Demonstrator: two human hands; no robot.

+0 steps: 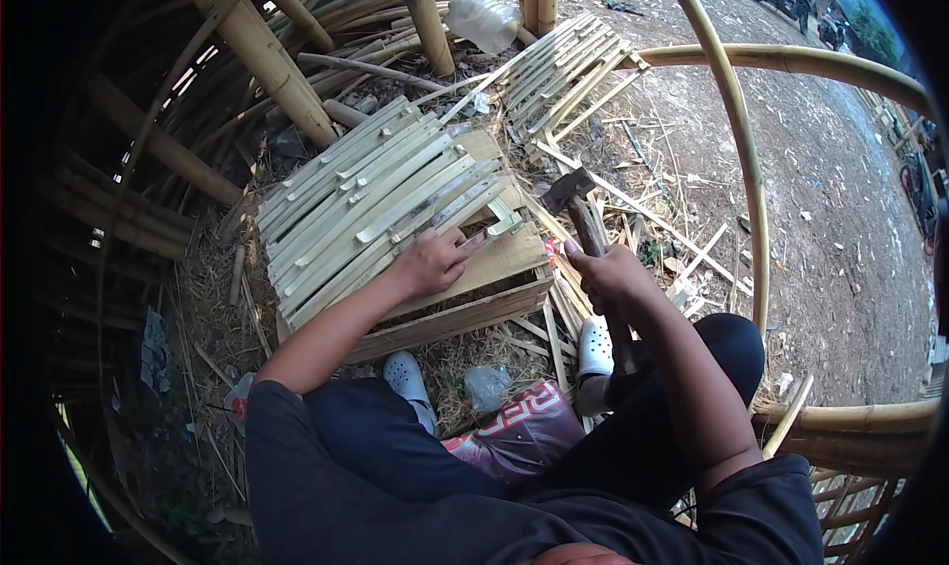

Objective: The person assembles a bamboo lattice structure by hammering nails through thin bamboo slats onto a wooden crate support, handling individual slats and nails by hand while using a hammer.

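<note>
My right hand (615,276) is wrapped round the wooden handle of a hammer (589,227). The hammer's dark metal head (566,190) is raised beside the right end of a slatted panel. My left hand (435,262) rests at the panel's near edge, its fingers curled and pressed together by a short bamboo piece (505,219); whatever they pinch is too small to make out. The panel is made of pale split bamboo slats (381,194) laid side by side with small curled pieces on them. It lies on a low wooden box (465,313) before my knees.
A second slatted panel (568,71) lies farther off, near a clear plastic container (484,21). Loose bamboo strips (682,259) litter the ground at right. Thick bamboo posts (267,61) stand at left, and a curved bamboo pole (736,130) rises at right. A plastic bag (486,388) lies between my feet.
</note>
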